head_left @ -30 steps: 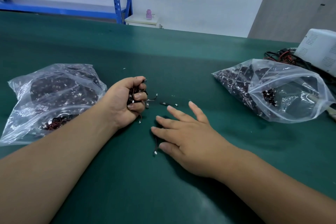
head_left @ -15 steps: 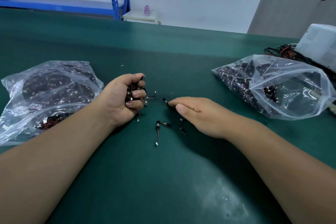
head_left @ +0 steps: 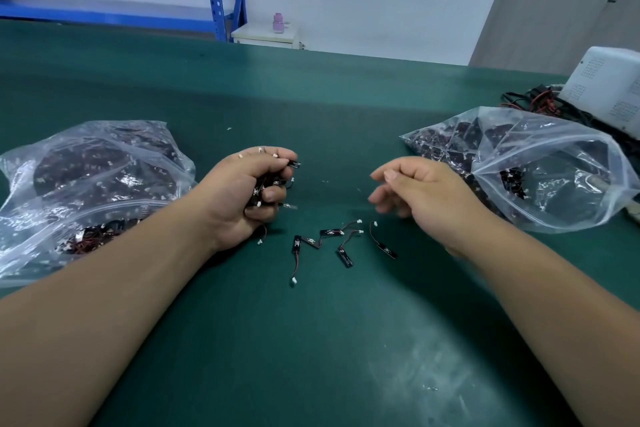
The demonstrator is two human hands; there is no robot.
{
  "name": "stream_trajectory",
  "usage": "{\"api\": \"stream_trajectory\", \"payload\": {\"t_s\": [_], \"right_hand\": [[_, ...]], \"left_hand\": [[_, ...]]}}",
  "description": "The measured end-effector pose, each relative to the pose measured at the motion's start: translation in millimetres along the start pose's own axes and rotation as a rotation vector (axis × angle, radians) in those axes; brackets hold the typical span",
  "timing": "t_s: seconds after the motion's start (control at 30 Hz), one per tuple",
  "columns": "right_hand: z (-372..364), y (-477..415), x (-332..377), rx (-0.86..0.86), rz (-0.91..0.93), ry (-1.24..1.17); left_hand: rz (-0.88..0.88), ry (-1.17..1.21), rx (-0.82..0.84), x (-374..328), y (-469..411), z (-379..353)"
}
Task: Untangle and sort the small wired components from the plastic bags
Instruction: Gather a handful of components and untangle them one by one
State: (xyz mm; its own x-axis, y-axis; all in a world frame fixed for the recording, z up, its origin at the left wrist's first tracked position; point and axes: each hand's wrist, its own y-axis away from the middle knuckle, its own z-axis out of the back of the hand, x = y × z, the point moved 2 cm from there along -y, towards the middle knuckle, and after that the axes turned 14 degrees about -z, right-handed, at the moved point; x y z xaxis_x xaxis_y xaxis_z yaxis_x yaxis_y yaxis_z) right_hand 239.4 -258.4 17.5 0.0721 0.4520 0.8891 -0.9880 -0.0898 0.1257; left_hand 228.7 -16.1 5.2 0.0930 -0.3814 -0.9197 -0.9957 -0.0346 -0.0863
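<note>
On the green bench (head_left: 311,357), between the left plastic bag (head_left: 90,184) and the right plastic bag (head_left: 540,166), several small wired components (head_left: 330,232) lie loose: black boards with thin leads and white plugs. The left hand (head_left: 239,194) has its grip clamped on a tangled bunch (head_left: 266,183) of the same parts, beside the left plastic bag. The right hand (head_left: 426,194) hangs over the bench, grip slack, fingers loosely curled round nothing.

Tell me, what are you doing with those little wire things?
A person is sorting. The left hand grips a tangled bunch of wired components; the right hand hangs empty above the green mat. A few loose components lie on the mat between the hands. The left plastic bag and right plastic bag hold more.
</note>
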Motion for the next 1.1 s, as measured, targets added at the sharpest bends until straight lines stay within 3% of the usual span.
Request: {"api": "stream_trajectory", "payload": {"t_s": [0.2, 0.33, 0.57, 0.8, 1.1], "right_hand": [[-9, 4, 9, -0.052, 0.206, 0.122], [-26, 11, 34, 0.005, 0.270, 0.059], [-40, 5, 45, 0.076, 0.076, 0.020], [-39, -1, 45, 0.073, 0.164, 0.084], [-29, -12, 38, 0.099, 0.015, -0.424]], "left_hand": [[-0.087, -0.232, 0.205, -8, 4, -11], [-0.136, -0.318, 0.272, -5, 8, -19], [-0.234, -0.347, 0.232, -8, 6, -23], [-0.217, -0.364, 0.141, -6, 5, -23], [-0.131, -0.202, 0.033, -9, 3, -19]]}}
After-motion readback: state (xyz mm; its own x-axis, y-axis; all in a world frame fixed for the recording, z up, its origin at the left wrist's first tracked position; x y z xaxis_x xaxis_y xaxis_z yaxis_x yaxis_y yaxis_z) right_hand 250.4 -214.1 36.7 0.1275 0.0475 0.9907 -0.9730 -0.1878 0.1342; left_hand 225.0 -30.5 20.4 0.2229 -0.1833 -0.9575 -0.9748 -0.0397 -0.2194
